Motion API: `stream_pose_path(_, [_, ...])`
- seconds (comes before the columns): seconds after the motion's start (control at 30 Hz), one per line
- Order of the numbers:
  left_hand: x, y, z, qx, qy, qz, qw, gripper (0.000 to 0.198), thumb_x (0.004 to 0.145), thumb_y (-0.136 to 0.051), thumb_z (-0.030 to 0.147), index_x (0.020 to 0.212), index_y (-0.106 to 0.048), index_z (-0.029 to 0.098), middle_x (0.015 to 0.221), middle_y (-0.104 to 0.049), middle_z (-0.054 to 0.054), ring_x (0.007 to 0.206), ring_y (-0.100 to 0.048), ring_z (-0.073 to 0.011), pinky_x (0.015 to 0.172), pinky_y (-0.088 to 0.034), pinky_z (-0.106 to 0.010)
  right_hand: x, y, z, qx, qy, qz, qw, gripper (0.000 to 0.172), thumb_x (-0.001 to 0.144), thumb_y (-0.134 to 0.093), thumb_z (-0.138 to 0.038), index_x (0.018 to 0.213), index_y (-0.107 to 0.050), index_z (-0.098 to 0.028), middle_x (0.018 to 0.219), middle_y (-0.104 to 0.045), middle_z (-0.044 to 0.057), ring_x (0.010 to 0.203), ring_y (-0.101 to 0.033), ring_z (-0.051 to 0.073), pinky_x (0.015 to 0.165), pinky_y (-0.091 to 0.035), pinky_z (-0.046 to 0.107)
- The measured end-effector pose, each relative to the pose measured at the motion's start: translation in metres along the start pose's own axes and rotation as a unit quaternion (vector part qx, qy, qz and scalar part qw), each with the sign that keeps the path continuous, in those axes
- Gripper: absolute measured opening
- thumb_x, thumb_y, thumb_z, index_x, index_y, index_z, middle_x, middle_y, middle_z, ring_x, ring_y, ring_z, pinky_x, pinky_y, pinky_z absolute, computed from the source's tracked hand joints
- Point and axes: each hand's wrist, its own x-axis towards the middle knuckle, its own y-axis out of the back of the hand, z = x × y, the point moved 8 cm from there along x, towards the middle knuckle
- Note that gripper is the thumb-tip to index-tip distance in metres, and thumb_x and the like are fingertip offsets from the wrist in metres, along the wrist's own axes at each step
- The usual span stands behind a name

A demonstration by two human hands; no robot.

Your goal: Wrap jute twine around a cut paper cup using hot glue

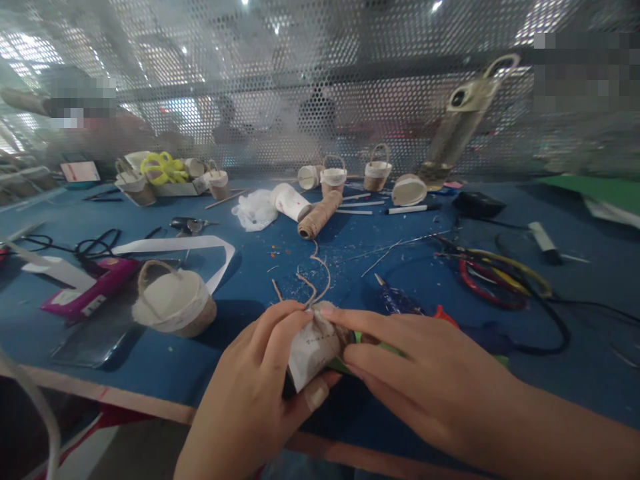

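Note:
At the front edge of the blue table, my left hand (260, 380) is closed round a small object wrapped in white paper (315, 347) with faint writing. Fingertips of my right hand (415, 367) press on the top and right side of the same object. Brown twine (327, 270) runs from under my fingertips back to a twine roll (321, 215). Part of the wrapped object is hidden behind my fingers. A small basket (175, 303) with a twine handle stands left of my left hand.
A purple glue gun (95, 287) lies at the left. Several small baskets (377, 168) and a tilted bottle (457, 127) line the back by the perforated screen. Blue-handled pliers (397, 297) and coiled cables (493, 277) lie right. A person (80, 127) is beyond the screen.

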Motion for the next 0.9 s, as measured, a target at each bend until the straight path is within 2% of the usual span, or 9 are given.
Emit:
stream_pose_path(0.17, [-0.0006,0.0008,-0.0001,0.006,0.004,-0.001,1.000,0.045,0.102,-0.060,0.044,0.137,-0.046,0.020,0.134,-0.065,-0.015,0.118,-0.071,-0.0303,0.094,-0.064,-0.046,-0.0007,-0.0011,0.0018,0.002,-0.007,0.003,1.000,0.029,0.102,-0.043,-0.012,0.098,-0.071,-0.019,0.142,-0.071,0.012,0.103,-0.078,0.025,0.075,-0.067,0.040])
stream_pose_path(0.5, [-0.0011,-0.0004,-0.0018,-0.002,0.010,-0.004,1.000,0.044,0.103,-0.059,0.043,0.138,-0.045,0.021,0.134,-0.066,-0.016,0.120,-0.070,-0.0311,0.095,-0.064,-0.048,-0.0001,-0.0011,0.0009,0.013,-0.002,0.019,1.000,0.027,0.103,-0.045,-0.014,0.102,-0.071,-0.017,0.141,-0.071,0.014,0.111,-0.076,0.027,0.084,-0.068,0.042])
stream_pose_path(0.67, [0.0002,-0.0001,-0.0008,0.010,0.003,0.000,1.000,0.044,0.104,-0.058,0.044,0.138,-0.045,0.019,0.132,-0.067,-0.017,0.118,-0.071,-0.0316,0.093,-0.065,-0.048,0.0002,-0.0021,0.0009,0.005,-0.012,0.004,1.000,0.028,0.102,-0.043,-0.015,0.100,-0.071,-0.019,0.142,-0.070,0.013,0.098,-0.079,0.026,0.069,-0.068,0.041])
stream_pose_path(0.8, [0.0009,0.0016,0.0013,0.009,-0.003,0.001,1.000,0.043,0.104,-0.057,0.043,0.137,-0.046,0.018,0.132,-0.067,-0.016,0.116,-0.071,-0.0299,0.093,-0.064,-0.045,-0.0016,-0.0053,0.0021,0.016,-0.016,-0.018,1.000,0.027,0.103,-0.043,-0.016,0.097,-0.069,-0.019,0.146,-0.066,0.014,0.100,-0.078,0.027,0.069,-0.068,0.044])
stream_pose_path(0.9, [0.0007,0.0018,0.0016,0.012,-0.002,-0.002,1.000,0.043,0.103,-0.058,0.042,0.137,-0.045,0.019,0.132,-0.066,-0.016,0.116,-0.071,-0.0297,0.093,-0.064,-0.044,-0.0023,-0.0067,0.0024,0.016,-0.019,-0.030,0.999,0.026,0.102,-0.045,-0.016,0.094,-0.069,-0.021,0.147,-0.065,0.013,0.093,-0.078,0.026,0.063,-0.066,0.042])
